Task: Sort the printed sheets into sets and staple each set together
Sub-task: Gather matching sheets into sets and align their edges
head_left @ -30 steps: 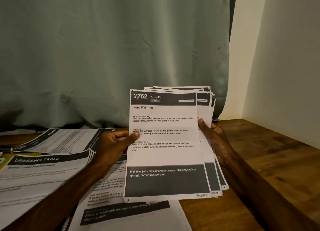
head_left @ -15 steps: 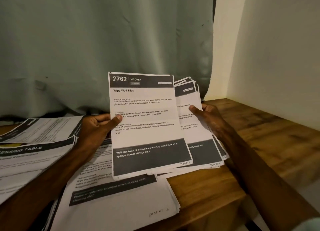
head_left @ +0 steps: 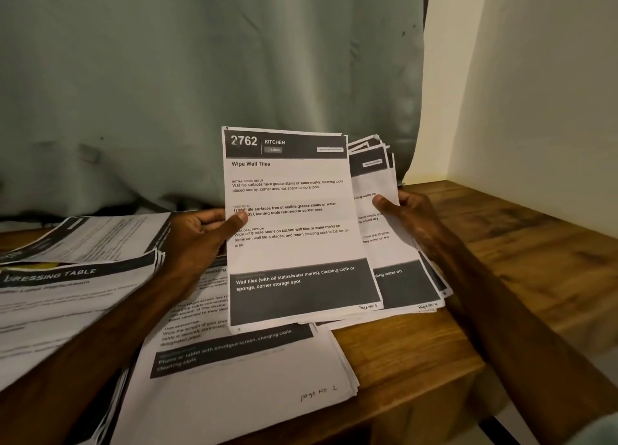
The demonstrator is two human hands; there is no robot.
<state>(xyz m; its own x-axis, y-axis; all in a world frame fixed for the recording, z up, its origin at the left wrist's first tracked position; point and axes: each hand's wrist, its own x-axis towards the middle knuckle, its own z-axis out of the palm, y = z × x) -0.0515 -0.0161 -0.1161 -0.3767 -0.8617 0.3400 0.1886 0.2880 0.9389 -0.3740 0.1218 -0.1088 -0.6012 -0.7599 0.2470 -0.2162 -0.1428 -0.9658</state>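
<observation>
My left hand (head_left: 197,237) pinches the left edge of a printed sheet (head_left: 294,244) headed "2762 Kitchen, Wipe Wall Tiles", marked page 3, thumb on its front. It is held upright above the table. Just behind and to its right, my right hand (head_left: 408,217) grips a fanned stack of further sheets (head_left: 398,277), thumb on the front one, marked page 4. The front sheet overlaps the stack's left half. A pile of sheets (head_left: 254,377) marked page 1 lies flat on the wooden table (head_left: 434,361) below both hands. No stapler is in view.
More piles lie at the left: one headed "Dressing Table" (head_left: 67,297) and another (head_left: 110,237) behind it. A grey-green curtain (head_left: 200,76) hangs behind the table. A cream wall (head_left: 535,110) bounds the right side. The table's front edge runs at lower right.
The top sheet has slid left off the stack, so the stack now shows beside it on the right. The view has shifted, putting the hands and papers lower and more to the left.
</observation>
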